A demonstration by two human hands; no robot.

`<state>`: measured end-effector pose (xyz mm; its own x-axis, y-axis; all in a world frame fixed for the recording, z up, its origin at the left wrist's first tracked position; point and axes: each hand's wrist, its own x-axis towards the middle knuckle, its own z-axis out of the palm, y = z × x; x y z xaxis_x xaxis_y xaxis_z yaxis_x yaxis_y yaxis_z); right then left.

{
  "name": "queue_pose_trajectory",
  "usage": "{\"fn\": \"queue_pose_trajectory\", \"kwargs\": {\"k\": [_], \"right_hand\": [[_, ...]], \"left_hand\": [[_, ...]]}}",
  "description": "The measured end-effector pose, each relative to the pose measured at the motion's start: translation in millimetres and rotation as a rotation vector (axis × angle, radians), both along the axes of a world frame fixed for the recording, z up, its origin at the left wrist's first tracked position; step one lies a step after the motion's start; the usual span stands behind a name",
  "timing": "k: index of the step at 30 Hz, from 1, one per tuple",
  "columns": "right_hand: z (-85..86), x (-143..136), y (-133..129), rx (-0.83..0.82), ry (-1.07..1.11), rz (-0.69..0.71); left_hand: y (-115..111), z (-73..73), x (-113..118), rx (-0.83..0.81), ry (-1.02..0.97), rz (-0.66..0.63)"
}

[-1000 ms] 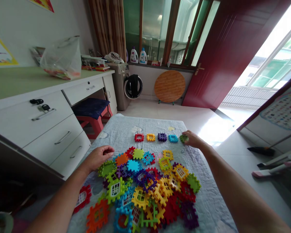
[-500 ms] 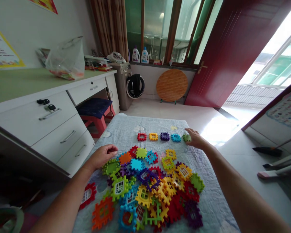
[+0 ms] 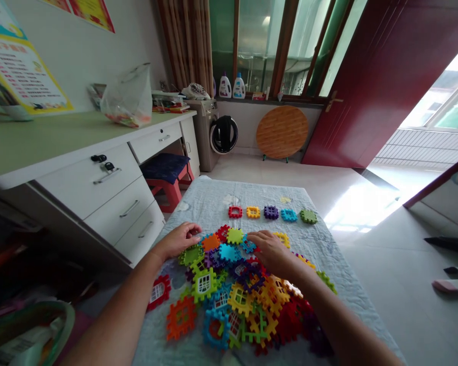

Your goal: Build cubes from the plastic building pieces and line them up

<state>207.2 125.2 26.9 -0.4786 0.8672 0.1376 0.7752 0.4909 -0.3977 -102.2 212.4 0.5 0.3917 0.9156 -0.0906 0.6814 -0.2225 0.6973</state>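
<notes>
On the cloth-covered table, a row of toothed plastic tiles runs across the far part: a red tile (image 3: 235,212), a yellow tile (image 3: 253,212), a purple tile (image 3: 270,212), a blue tile (image 3: 289,215) and a green tile (image 3: 309,216). Nearer lies a heap of mixed tiles, with a light green tile (image 3: 235,236) at its far edge. My left hand (image 3: 180,239) rests at the heap's left edge, fingers curled; whether they hold anything is hidden. My right hand (image 3: 270,249) is over the heap's right part, near a light blue tile (image 3: 249,245); its fingertips are partly hidden.
A pale quilted cloth (image 3: 213,198) covers the table. At the left stands a white desk (image 3: 114,178) with a plastic bag (image 3: 127,101) on top. A stool (image 3: 168,170) is beside it. Beyond are a washing machine (image 3: 206,134) and a round wooden board (image 3: 281,132).
My right hand has moved from the green tile at the row's right end back to the heap. That tile now lies uncovered. The view has turned slightly left.
</notes>
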Motion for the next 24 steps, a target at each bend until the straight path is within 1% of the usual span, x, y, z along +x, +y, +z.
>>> {"fn": "queue_pose_trajectory", "kwargs": {"k": [3, 5, 11, 16, 18, 20, 22, 24], "right_hand": [[-7.6, -1.8, 2.0, 0.019, -0.040, -0.005], [-9.4, 1.1, 2.3, 0.022, -0.045, -0.013], [-6.2, 7.9, 0.2, -0.006, -0.049, -0.023], [-3.4, 8.0, -0.5, 0.010, -0.032, -0.059], [-3.1, 5.7, 0.2, 0.024, -0.005, -0.053], [-3.2, 2.9, 1.1, 0.036, 0.033, -0.026], [-2.9, 2.0, 2.2, 0.032, 0.072, 0.002], [-1.0, 5.9, 3.7, 0.027, 0.108, -0.002]], "left_hand": [[-1.9, 2.9, -0.7, -0.009, 0.012, -0.016], [-3.2, 5.8, -0.4, -0.021, 0.020, -0.030], [-4.8, 13.2, -2.0, -0.041, 0.037, -0.067], [-5.1, 13.0, -7.4, -0.045, 0.061, -0.078], [-5.0, 13.8, -7.3, -0.020, 0.092, -0.086], [-4.7, 17.7, -3.7, 0.030, 0.126, -0.079], [-3.9, 25.5, 5.1, 0.099, 0.143, -0.061], [-3.0, 35.9, 19.9, 0.169, 0.137, -0.074]]}}
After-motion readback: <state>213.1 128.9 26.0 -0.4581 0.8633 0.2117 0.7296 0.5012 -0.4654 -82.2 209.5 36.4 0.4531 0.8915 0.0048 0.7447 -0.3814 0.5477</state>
